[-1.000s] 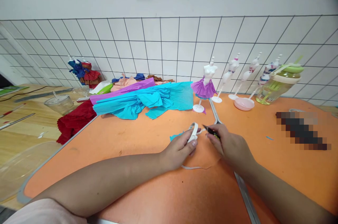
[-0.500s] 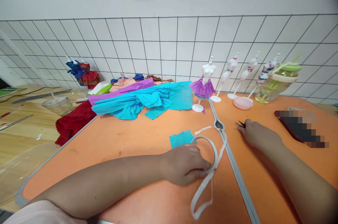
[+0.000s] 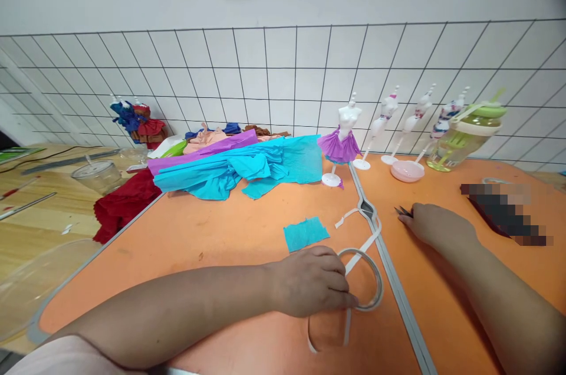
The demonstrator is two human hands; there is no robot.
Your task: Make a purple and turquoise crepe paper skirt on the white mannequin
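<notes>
My left hand (image 3: pixel 312 280) is closed on the edge of a roll of white double-sided tape (image 3: pixel 379 288), which lies against the orange table. A loose strip of tape (image 3: pixel 371 238) trails up from the roll to the table's seam, and another loop hangs below the fingers. Just above that hand lies a small turquoise crepe paper piece (image 3: pixel 306 234). My right hand (image 3: pixel 435 226) rests on the table's right part, closed around scissors (image 3: pixel 403 211); only their dark pointed tips show. Behind stands a white mini mannequin (image 3: pixel 349 117) wearing a purple paper skirt (image 3: pixel 339 147).
Folded turquoise crepe paper (image 3: pixel 265 165) and a red paper bundle (image 3: pixel 126 207) lie left. Several mannequins stand along the tiled wall, beside a pink bowl (image 3: pixel 407 171) and a green-lidded bottle (image 3: pixel 469 133). A dark blurred object (image 3: pixel 499 213) lies right. A metal seam (image 3: pixel 407 298) crosses the table.
The tape roll has tipped down and to the right in my left hand, and the loose strip has shifted. The turquoise piece is now fully uncovered. My right hand has barely moved.
</notes>
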